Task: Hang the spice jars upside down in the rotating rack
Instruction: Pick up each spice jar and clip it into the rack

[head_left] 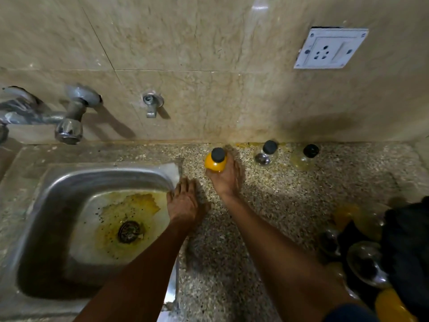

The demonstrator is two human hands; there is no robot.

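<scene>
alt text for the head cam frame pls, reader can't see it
A person's right hand grips a yellow spice jar with a black cap on a speckled counter near a tiled wall, while the left hand rests flat beside a steel sink. Two more black-capped jars stand by the wall; the rack sits lower right.

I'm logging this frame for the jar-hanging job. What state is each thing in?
Yellow jar: upright, capped, gripped by right hand.
Left hand: flat on the counter, holding nothing.
Clear jar: capped, standing free.
Pale jar: capped, standing free.
Rack: some jars hanging.
Sink: stained yellow.
</scene>
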